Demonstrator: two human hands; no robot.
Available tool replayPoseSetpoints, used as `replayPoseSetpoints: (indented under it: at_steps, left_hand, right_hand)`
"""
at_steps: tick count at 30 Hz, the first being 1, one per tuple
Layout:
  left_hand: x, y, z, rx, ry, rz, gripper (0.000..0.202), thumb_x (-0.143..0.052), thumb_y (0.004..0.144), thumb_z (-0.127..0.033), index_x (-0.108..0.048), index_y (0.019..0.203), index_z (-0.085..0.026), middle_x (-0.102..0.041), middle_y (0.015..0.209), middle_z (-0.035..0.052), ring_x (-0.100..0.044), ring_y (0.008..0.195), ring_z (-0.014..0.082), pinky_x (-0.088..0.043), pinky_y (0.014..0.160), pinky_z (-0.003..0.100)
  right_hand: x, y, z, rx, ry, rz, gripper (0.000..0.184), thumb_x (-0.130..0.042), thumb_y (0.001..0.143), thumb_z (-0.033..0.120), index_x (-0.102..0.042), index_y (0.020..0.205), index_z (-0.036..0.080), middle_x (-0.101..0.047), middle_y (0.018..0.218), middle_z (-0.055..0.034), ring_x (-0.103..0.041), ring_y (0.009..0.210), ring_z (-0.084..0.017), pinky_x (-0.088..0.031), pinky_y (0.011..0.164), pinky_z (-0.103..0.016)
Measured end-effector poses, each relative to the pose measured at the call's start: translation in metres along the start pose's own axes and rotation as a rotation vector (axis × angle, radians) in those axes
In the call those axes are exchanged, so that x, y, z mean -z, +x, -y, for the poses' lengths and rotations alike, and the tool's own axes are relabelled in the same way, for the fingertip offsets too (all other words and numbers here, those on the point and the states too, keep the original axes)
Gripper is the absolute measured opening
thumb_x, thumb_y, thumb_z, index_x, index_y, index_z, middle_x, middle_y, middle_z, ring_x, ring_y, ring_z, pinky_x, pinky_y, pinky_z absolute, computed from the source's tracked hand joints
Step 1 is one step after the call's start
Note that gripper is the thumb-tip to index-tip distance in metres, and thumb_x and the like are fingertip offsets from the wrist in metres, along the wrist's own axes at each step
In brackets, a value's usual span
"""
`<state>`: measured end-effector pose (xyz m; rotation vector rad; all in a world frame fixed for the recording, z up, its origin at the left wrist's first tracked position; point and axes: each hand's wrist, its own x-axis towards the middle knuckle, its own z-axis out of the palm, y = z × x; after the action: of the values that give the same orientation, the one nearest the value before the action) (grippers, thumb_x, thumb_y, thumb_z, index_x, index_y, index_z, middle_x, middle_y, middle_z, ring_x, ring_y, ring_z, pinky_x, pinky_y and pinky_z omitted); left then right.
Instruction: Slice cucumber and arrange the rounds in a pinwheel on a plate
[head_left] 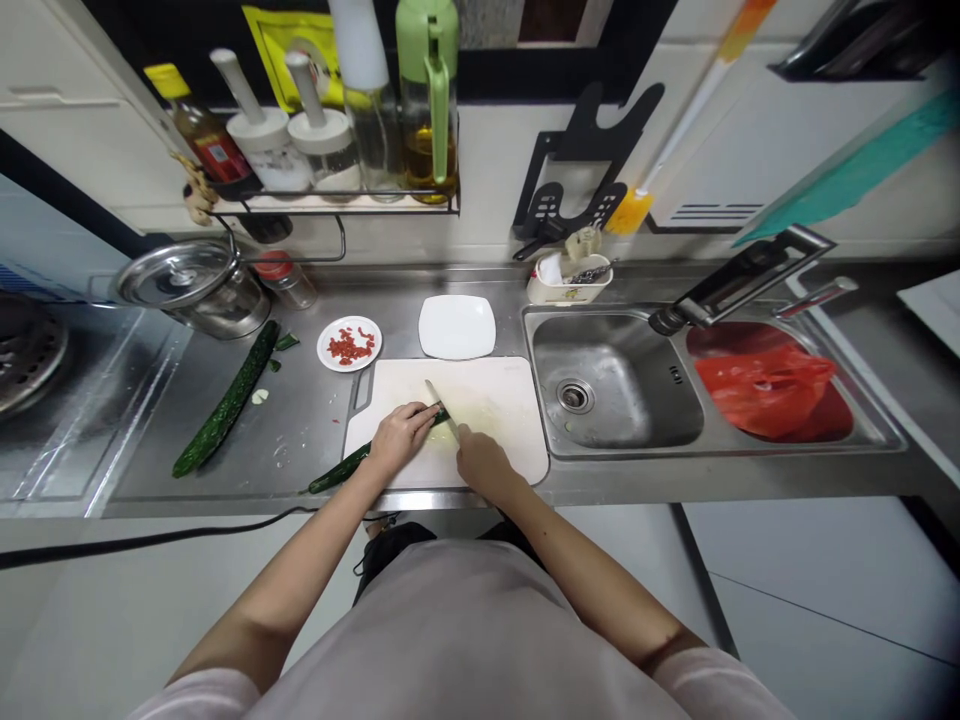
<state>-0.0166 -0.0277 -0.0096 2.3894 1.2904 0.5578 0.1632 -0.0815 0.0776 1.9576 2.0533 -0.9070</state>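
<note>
Knife, gripped in right hand, lies close beside left hand, which clasps cucumber against board; a roll could cause a cut.

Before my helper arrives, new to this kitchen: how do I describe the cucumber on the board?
Find the white board just left of the sink. On it, under the left hand, lies a dark green cucumber, one end past the board's edge. Unlike the other cucumber, loose on the counter, it is held, with the knife at one end.
</note>
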Motion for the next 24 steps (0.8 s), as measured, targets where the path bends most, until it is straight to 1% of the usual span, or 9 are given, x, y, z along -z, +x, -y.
replayPoseSetpoints:
  at_steps: [3, 7, 10, 19, 24]
  left_hand:
    - [0.000, 0.000, 0.000, -0.006, 0.010, 0.000, 0.035, -0.043, 0.096, -0.034, -0.064, 0.123, -0.027, -0.064, 0.110, 0.0064, -0.059, 0.099, 0.0178, -0.048, 0.092, 0.032]
    - [-0.001, 0.000, 0.001, -0.018, 0.006, -0.013, 0.034, -0.044, 0.096, -0.033, -0.063, 0.124, -0.027, -0.064, 0.109, 0.0066, -0.059, 0.098, 0.0177, -0.049, 0.090, 0.032]
    - [-0.002, 0.000, 0.002, -0.030, 0.013, -0.041, 0.033, -0.046, 0.095, -0.031, -0.064, 0.122, -0.027, -0.065, 0.107, 0.0067, -0.059, 0.096, 0.0171, -0.049, 0.088, 0.031]
    - [0.000, 0.001, -0.001, -0.063, 0.045, -0.078, 0.031, -0.048, 0.094, -0.029, -0.066, 0.119, -0.025, -0.066, 0.104, 0.0064, -0.061, 0.093, 0.0165, -0.051, 0.085, 0.030]
    - [0.001, 0.001, 0.000, -0.060, 0.026, -0.074, 0.031, -0.048, 0.094, -0.029, -0.066, 0.120, -0.026, -0.066, 0.104, 0.0069, -0.061, 0.093, 0.0166, -0.051, 0.086, 0.030]
  right_hand:
    - [-0.002, -0.003, -0.003, 0.000, -0.004, 0.014, 0.033, -0.037, 0.089, 0.011, -0.050, 0.120, 0.009, -0.067, 0.099, -0.0191, -0.065, 0.095, -0.026, -0.048, 0.078, -0.034]
    - [-0.005, -0.015, -0.008, -0.007, -0.030, 0.056, 0.034, -0.036, 0.090, 0.010, -0.049, 0.121, 0.008, -0.067, 0.100, -0.0202, -0.065, 0.097, -0.026, -0.048, 0.078, -0.034]
    - [-0.007, -0.019, -0.009, -0.009, -0.050, 0.068, 0.035, -0.036, 0.090, 0.010, -0.049, 0.122, 0.007, -0.068, 0.100, -0.0197, -0.065, 0.099, -0.025, -0.048, 0.080, -0.033]
    - [-0.005, 0.000, -0.002, -0.005, -0.027, 0.058, 0.037, -0.036, 0.090, 0.010, -0.048, 0.125, 0.007, -0.067, 0.104, -0.0198, -0.065, 0.100, -0.025, -0.048, 0.080, -0.032]
    - [-0.006, 0.002, -0.001, -0.013, -0.006, 0.042, 0.036, -0.037, 0.089, 0.009, -0.049, 0.123, 0.008, -0.066, 0.104, -0.0193, -0.064, 0.101, -0.025, -0.047, 0.082, -0.033]
